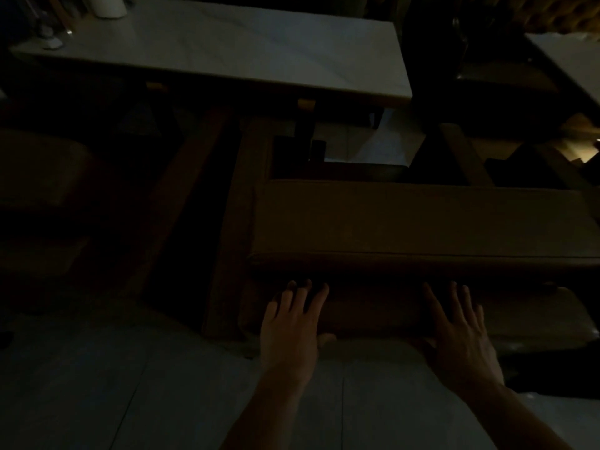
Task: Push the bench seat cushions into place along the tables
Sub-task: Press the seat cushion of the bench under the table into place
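The scene is very dark. A long brown bench seat cushion (406,219) lies across the right half of the view, beneath the near edge of a pale stone-topped table (227,47). Below the cushion is the bench's dark front face (373,310). My left hand (292,326) lies flat on that front face with fingers spread and straight, fingertips just under the cushion's near edge. My right hand (461,332) rests flat on the same face farther right, fingers straight. Neither hand grips anything.
A wooden bench frame rail (227,228) runs down the left of the cushion. Another dim cushion (39,177) sits at far left. A white roll (108,6) stands on the table's far left. A second table (568,56) shows at top right. Pale floor tiles (130,384) lie below.
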